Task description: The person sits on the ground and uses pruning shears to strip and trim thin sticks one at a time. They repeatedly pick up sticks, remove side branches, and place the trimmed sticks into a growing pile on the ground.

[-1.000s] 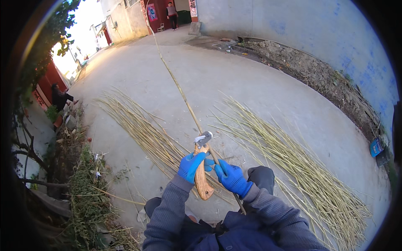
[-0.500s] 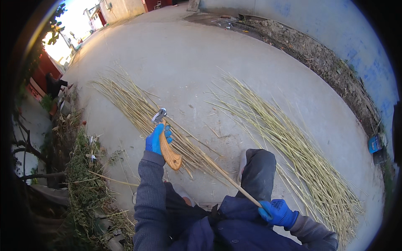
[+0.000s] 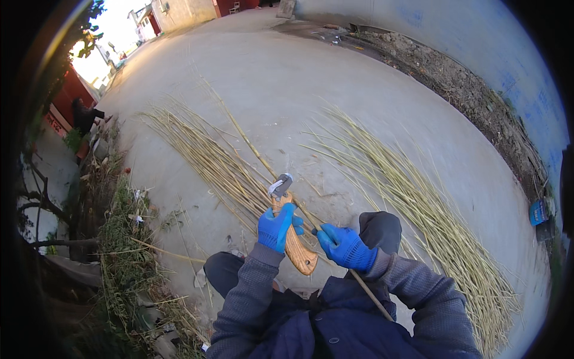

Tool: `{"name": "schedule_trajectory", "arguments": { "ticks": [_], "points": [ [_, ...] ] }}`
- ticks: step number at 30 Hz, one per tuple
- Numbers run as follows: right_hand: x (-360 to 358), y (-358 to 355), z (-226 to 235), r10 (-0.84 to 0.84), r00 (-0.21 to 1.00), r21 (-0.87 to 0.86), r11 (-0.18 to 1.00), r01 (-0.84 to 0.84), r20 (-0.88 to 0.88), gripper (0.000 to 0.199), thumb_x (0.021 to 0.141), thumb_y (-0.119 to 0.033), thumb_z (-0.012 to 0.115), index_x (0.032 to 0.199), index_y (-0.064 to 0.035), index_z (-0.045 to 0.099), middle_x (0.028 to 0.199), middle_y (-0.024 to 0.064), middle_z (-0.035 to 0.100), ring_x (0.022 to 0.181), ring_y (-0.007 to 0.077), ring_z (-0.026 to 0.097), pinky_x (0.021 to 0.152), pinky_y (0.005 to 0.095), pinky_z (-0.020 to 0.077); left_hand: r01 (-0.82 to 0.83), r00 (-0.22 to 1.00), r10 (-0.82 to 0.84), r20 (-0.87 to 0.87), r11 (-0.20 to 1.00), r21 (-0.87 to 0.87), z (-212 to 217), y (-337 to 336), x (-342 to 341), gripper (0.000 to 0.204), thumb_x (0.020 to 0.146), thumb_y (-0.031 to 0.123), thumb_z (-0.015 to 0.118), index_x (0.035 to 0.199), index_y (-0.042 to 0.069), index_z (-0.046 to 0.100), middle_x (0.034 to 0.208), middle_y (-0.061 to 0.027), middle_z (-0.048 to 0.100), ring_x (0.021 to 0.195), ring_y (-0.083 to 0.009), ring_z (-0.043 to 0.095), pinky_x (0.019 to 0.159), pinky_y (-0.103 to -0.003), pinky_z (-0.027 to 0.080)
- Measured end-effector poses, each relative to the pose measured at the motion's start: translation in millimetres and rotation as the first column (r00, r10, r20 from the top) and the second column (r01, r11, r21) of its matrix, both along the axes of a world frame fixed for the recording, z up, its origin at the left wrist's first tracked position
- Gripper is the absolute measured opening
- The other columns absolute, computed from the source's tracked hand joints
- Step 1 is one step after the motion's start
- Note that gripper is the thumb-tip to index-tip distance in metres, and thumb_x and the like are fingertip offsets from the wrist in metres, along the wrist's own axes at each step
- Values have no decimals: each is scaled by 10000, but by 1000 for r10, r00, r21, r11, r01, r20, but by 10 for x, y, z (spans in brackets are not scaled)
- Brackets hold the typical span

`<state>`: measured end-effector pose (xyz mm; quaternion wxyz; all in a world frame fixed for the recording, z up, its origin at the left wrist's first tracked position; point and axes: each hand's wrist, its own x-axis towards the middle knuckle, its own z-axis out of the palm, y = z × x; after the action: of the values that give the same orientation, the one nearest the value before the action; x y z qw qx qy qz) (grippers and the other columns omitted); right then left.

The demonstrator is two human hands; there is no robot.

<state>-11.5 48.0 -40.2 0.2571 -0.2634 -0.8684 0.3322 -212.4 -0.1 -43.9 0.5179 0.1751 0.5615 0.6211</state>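
Observation:
My left hand (image 3: 275, 228), in a blue glove, is closed around a tool with a curved wooden handle (image 3: 301, 256) and a short metal head (image 3: 280, 184). Close by on the right, my gloved right hand (image 3: 347, 246) grips a long thin stalk (image 3: 240, 130). The stalk slants from the far left, past the metal head, and under my right forearm toward my lap. Whether it runs through the head or just beside it, I cannot tell. Under my left hand lies a bundle of brownish stalks (image 3: 200, 152).
A larger pile of greenish stalks (image 3: 430, 239) lies to the right on the concrete ground (image 3: 251, 66). Weeds and branches (image 3: 128, 257) line the left edge. A blue container (image 3: 538, 212) stands by the wall (image 3: 478, 54). Another person (image 3: 85, 115) sits far left.
My right hand has moved up and left along my front, close to the left one. My left hand with the tool has come nearer and rightward. The stalk now reaches far beyond the tool.

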Motion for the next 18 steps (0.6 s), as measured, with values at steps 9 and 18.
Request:
{"name": "schedule_trajectory", "arguments": {
  "ticks": [9, 18],
  "points": [
    [743, -458, -43, 66, 989, 42, 997, -72, 131, 157, 897, -190, 629, 963, -53, 590, 558, 155, 549, 475, 348, 570, 456, 443, 448, -163, 985, 158, 72, 985, 64, -118, -107, -713, 441, 911, 267, 671, 1231, -22, 579, 942, -99, 659, 698, -169, 620, 587, -294, 545],
    [2028, -734, 268, 87, 915, -139, 990, -34, 395, 296, 913, -176, 607, 1173, -34, 609, 686, 132, 624, 595, 323, 635, 582, 413, 513, -181, 983, 183, -27, 981, 70, -385, -90, -1231, 446, 917, 286, 663, 1246, 1, 571, 1042, -84, 654, 828, -163, 617, 667, -300, 542]
  ]
}}
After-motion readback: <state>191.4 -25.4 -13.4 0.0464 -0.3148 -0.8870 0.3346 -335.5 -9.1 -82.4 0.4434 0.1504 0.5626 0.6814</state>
